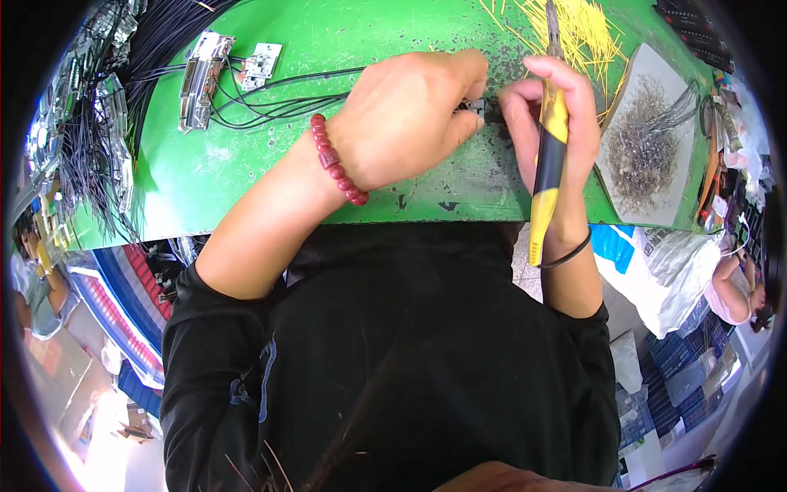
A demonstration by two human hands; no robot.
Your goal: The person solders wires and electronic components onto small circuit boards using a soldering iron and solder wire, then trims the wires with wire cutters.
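The small part [475, 106] sits at the left hand's [407, 119] fingertips, pinched between thumb and forefinger — the fingers hide most of it. Just beside it at 3 o'clock, the right hand [579, 123] is curled round a yellow-and-black handled tool [552, 160], its metal shaft pointing to 12. From the part, yellow strands [586, 37] lie at 2 o'clock; a pale slab [654, 67] of grey debris lies past the tool at 3 — the handle stands between. Black wires [320, 97] run out toward 9, near a silvery block [201, 86].
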